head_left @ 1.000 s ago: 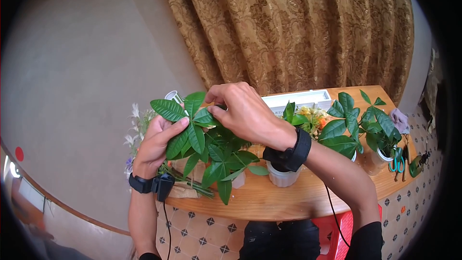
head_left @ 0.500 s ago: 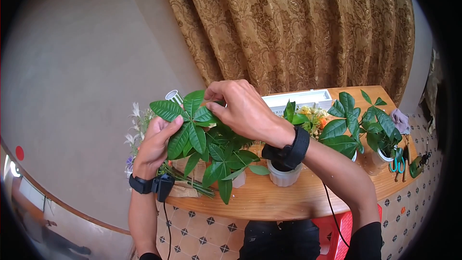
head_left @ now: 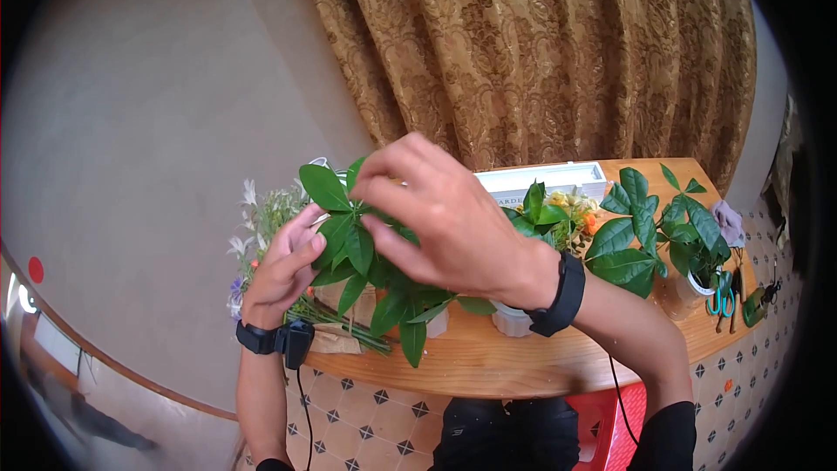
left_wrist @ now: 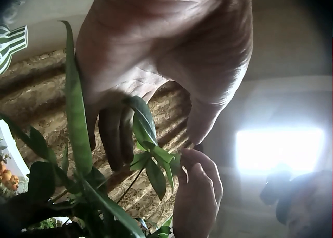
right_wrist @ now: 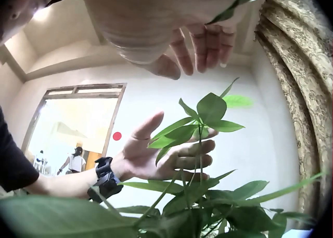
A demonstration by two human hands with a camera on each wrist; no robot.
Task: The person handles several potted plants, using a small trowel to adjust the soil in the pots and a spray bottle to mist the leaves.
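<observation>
Handling of a leafy green plant at the left of a wooden table (head_left: 523,368). The leaf whorl (head_left: 358,249) being worked on stands on its own thin stem (right_wrist: 201,155), between the two hands and above the lower foliage (head_left: 391,312); the base of the plant is hidden.

Compared with half a second earlier, the left thumb no longer lies across the whorl: the left hand (head_left: 283,266) is now just left of the leaves, its thumb and fingers wide apart and gripping nothing. The right hand (head_left: 462,218) has shifted left and covers more of the whorl; its fingers are loosely bent, with a moderate gap between thumb and fingers and no leaf seen held in the right wrist view. Whether a fingertip brushes a leaf cannot be told, since the left wrist view shows leaf and fingertip overlapping. The change suggests that the whorl is unheld for the moment and that attention remains on the same cluster.

Surroundings: cut stems (head_left: 366,337) on brown paper (head_left: 336,340), near left; white planter (head_left: 549,176), far side; ribbed white pot (head_left: 512,323), right of the foliage; teal-handled scissors (head_left: 724,303), far right
</observation>
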